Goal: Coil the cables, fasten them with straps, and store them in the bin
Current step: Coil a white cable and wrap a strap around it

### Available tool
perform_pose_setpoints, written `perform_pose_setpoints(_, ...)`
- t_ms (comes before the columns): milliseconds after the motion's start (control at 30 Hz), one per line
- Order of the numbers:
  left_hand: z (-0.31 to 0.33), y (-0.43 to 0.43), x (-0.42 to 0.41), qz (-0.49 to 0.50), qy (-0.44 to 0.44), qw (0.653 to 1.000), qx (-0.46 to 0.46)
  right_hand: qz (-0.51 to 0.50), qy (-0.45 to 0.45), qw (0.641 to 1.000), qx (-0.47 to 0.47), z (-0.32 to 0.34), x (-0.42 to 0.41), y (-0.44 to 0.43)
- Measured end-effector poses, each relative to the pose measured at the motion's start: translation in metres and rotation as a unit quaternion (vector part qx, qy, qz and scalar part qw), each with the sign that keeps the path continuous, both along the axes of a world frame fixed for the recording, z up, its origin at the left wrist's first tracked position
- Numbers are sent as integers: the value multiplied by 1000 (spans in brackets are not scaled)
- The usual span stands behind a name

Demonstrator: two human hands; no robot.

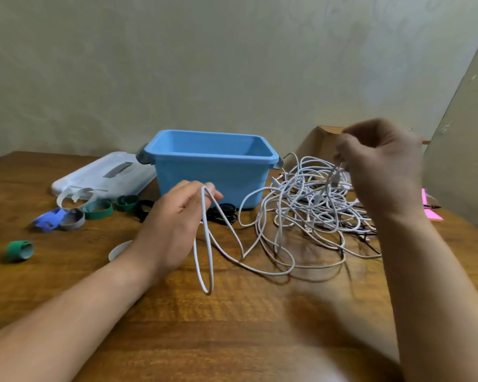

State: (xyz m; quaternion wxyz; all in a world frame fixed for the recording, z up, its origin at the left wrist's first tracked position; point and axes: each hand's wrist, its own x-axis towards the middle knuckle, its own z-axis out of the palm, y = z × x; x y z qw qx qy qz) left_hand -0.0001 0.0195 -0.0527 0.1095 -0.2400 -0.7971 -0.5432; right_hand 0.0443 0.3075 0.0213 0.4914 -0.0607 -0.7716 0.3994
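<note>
A tangled pile of white cables (309,205) lies on the wooden table (232,326), right of a blue bin (213,172) that stands open. My left hand (174,224) pinches a hanging loop of white cable (204,257) in front of the bin. My right hand (381,166) is raised above the pile and pinches a strand of white cable near its plug. Several rolled straps lie at the left: white (75,197), green (98,209), blue (49,219), grey (73,219), black (144,206) and one green roll (20,250) apart from them.
The bin's white lid (105,175) lies flat behind the straps. A cardboard box (320,139) stands at the back right by the wall. A pink notepad (429,210) with a pen lies at the right edge. Thin black cables (222,212) sit before the bin.
</note>
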Motion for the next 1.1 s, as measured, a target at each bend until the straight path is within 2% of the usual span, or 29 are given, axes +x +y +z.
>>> perform_pose_setpoints(33, -1, 0, -1, -2, 8, 1000, -1, 61, 31, 996, -62, 2, 1, -2)
perform_pose_setpoints(100, -1, 0, -1, -3, 21, 1000, 0, 203, 58, 962, -171, 8, 3, -7)
perform_pose_setpoints(200, 1, -1, 0, 4, 5, 1000, 14, 296, -12, 926, -232, 13, 8, -15)
perform_pose_setpoints(267, 1, -1, -1, -6, -11, 1000, 27, 236, -149, 944, -179, 13, 13, -13)
perform_pose_setpoints(333, 1, -1, 0, -24, -21, 999, 23, 79, -302, 950, 6, 11, 17, -8)
perform_pose_setpoints(367, 0, -1, 0, -30, -21, 999, 14, 0, -327, 941, 82, 9, 18, -5)
perform_pose_setpoints(400, 0, -1, 1, -35, -16, 999, 3, -56, -298, 946, 114, 8, 17, -2)
perform_pose_setpoints(467, 1, 0, 3, -40, -9, 999, -8, -80, -121, 986, 89, 10, 15, 0)
perform_pose_setpoints(500, 1, 0, 4, -40, -11, 999, -5, -43, -8, 998, 39, 12, 13, -1)
perform_pose_setpoints(533, 1, 0, 4, -43, -12, 999, -3, 20, 97, 994, -35, 15, 12, -3)
perform_pose_setpoints(567, 1, 1, 4, -44, -15, 999, -3, 86, 170, 976, -108, 17, 11, -7)
perform_pose_setpoints(600, 1, 1, 4, -45, -17, 999, -3, 141, 203, 956, -159, 19, 12, -12)
perform_pose_setpoints(633, 1, 2, 4, -45, -18, 999, -5, 188, 207, 942, -189, 19, 12, -16)
perform_pose_setpoints(700, 0, 4, 2, -26, -7, 1000, -1, 243, 158, 939, -185, 16, 10, -25)
perform_pose_setpoints(767, 3, 4, 1, 18, 24, 999, 27, 253, 88, 958, -103, 10, 9, -31)
perform_pose_setpoints(867, 12, -4, 0, 65, 140, 988, 13, 255, 6, 965, 59, 2, 9, -45)
perform_pose_setpoints(1000, 16, -3, 7, -16, 145, 985, -88, 293, -75, 941, 155, -9, 12, -75)
perform_pose_setpoints(1067, 12, 2, 10, -47, 143, 983, -103, 304, -85, 934, 169, -14, 12, -87)
perform_pose_setpoints(1100, 12, 3, 10, -57, 128, 987, -80, 307, -93, 933, 164, -16, 11, -90)
